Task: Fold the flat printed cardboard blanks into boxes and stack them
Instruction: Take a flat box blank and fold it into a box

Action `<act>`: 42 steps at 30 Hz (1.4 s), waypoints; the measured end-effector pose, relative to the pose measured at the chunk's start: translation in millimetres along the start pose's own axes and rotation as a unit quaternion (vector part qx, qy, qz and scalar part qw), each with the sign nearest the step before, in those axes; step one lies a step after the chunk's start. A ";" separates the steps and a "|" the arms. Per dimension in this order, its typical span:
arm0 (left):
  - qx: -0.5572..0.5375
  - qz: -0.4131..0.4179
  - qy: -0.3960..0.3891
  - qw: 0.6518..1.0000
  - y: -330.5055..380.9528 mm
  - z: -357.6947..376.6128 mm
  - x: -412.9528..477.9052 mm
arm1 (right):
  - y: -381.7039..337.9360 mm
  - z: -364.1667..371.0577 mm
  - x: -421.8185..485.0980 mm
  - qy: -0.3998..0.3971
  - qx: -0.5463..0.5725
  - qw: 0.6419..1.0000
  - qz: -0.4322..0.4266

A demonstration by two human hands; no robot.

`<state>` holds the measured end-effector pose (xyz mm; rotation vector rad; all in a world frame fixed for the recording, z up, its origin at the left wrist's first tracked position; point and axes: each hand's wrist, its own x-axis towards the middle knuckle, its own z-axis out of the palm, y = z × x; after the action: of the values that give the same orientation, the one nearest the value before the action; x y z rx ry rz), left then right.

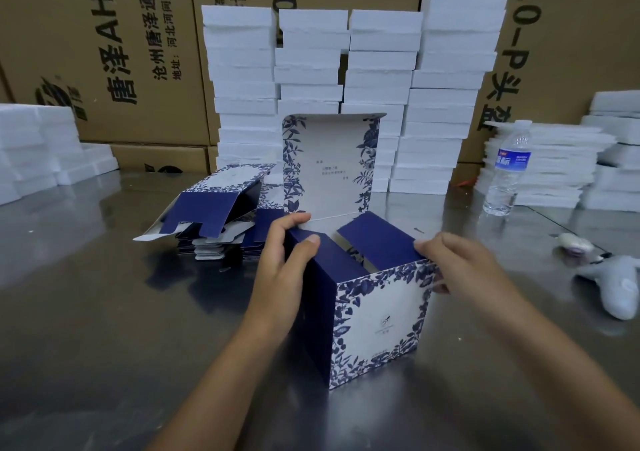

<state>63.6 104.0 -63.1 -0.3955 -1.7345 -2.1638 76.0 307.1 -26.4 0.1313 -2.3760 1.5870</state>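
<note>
The blue-and-white floral printed cardboard box (377,315) stands squared up on the steel tabletop (86,295) before me. My left hand (287,260) grips its left wall and navy flap, and my right hand (457,263) pinches the right flap. Both flaps are half folded in and the tall lid (329,163) is upright. Closing remains. The pile of flat printed blanks (221,239) waits beside it, and I see no finished stack.

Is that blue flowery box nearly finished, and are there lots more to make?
This box already stands up with its walls formed. The left hand and right hand hold it and press the two blue flaps inward, while the lid stands open behind them. Left to do: close that lid, then fold the pile of flat blanks behind on the left. I see no finished printed boxes stacked yet.
</note>
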 end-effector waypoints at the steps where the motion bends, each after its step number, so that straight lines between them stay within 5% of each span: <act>1: 0.001 -0.002 -0.004 1.000 0.9 -0.1 -0.1 | -2.3 -6.2 -2.0 -0.025 -0.018 0.999 -0.016; 6: -0.012 -0.014 -0.042 0.999 3.7 2.2 -3.4 | -12.2 -26.9 -3.3 -0.080 -0.139 0.986 -0.055; 13: -0.035 -0.035 -0.054 0.997 6.7 2.9 -5.0 | -27.1 -23.0 10.5 -0.160 -0.082 0.984 0.009; 23: -0.072 -0.053 -0.069 0.994 5.7 3.2 -3.9 | -38.2 -21.2 29.2 -0.194 -0.176 0.965 0.016; 42: -0.048 -0.040 -0.088 0.994 5.7 1.0 -4.3 | -38.9 -0.3 42.0 -0.139 -0.138 0.978 0.073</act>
<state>69.9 104.2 -59.6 -0.5675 -1.7691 -2.3389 44.8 295.5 20.1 0.1298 -2.8576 1.3522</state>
